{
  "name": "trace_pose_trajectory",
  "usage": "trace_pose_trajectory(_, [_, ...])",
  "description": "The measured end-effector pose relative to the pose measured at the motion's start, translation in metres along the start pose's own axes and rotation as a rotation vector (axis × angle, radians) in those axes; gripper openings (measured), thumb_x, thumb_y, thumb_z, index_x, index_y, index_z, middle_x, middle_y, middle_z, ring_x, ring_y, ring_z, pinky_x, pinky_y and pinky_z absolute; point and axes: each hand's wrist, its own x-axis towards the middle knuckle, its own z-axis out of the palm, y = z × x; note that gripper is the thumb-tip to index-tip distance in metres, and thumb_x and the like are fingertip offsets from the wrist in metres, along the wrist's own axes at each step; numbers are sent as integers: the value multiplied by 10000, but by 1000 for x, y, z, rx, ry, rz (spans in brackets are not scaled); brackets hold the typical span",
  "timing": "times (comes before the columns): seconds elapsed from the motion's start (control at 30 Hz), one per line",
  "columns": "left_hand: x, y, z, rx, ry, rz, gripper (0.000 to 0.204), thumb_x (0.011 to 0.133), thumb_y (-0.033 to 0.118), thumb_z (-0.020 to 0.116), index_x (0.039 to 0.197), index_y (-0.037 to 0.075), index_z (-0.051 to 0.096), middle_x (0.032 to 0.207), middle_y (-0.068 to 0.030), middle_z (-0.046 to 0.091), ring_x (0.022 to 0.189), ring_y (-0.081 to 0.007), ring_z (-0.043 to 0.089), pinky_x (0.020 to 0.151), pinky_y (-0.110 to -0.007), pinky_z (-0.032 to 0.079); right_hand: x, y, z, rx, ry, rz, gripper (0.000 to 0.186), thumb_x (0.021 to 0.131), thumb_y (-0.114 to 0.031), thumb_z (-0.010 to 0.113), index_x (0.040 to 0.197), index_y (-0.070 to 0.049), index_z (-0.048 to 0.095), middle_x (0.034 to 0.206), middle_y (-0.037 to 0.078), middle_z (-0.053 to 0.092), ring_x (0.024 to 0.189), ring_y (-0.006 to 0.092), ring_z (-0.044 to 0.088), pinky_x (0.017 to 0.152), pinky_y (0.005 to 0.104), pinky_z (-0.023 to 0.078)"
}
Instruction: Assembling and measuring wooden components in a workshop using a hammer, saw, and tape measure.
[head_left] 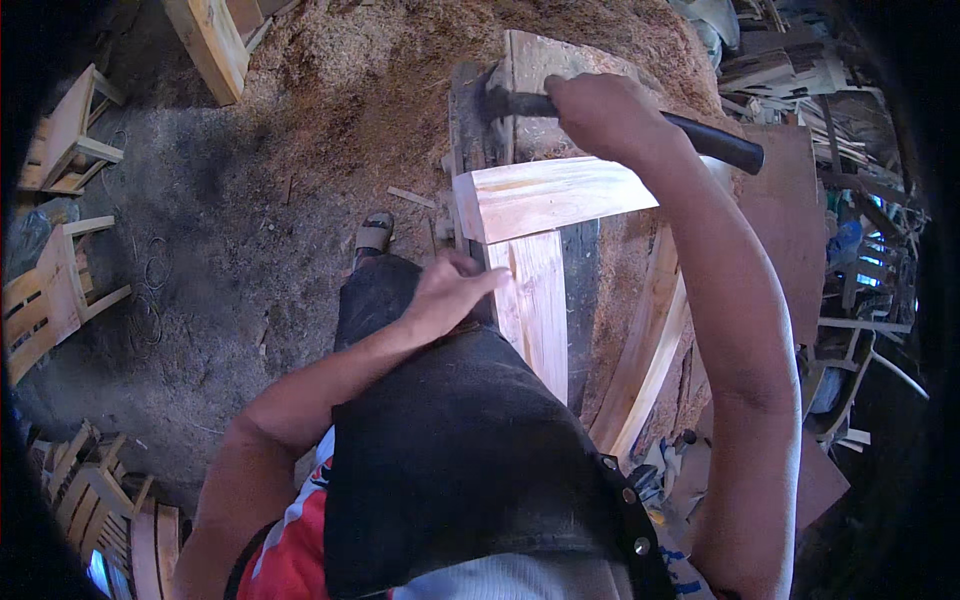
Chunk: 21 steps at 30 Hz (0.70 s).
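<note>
My right hand (615, 120) grips a black-handled hammer (720, 140) above a pale crossboard (555, 195), its head over the left edge of a worn wooden bench (540, 60). The crossboard lies at the top end of a lengthwise board (532, 320), forming a corner. My left hand (460, 290) is at that board's left edge, thumb on it and fingers curled, partly hidden. Another long piece of timber (645, 350) runs along the right side beneath the crossboard.
Wooden frames (75, 130), slatted pieces (50, 290) and more chairs or frames (100, 490) line the left side. A timber frame (210, 50) stands at the top. Scrap wood (770, 70) and a brown sheet (775, 250) are at the right. Sawdust and shavings (350, 60) cover the floor.
</note>
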Motion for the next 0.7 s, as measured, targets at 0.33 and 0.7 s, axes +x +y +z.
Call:
trace_pose_trajectory(0.33, [47, 19, -15, 366, 350, 725, 1288, 616, 420, 989, 1563, -99, 287, 1487, -328, 470, 1428, -459, 470, 1208, -503, 399, 24, 56, 16, 250, 267, 148, 349, 1036, -269, 637, 1379, -220, 680, 1286, 155, 739, 1172, 376, 718, 977, 542, 574])
trace_pose_trajectory(0.7, [53, 13, -14, 358, 373, 711, 1266, 624, 437, 950, 1574, -73, 287, 1477, -294, 461, 1405, -436, 469, 1208, -495, 378, 30, 63, 25, 205, -205, -9, 342, 951, -173, 709, 1291, -138, 709, 1163, 165, 758, 1126, 368, 721, 974, 512, 546])
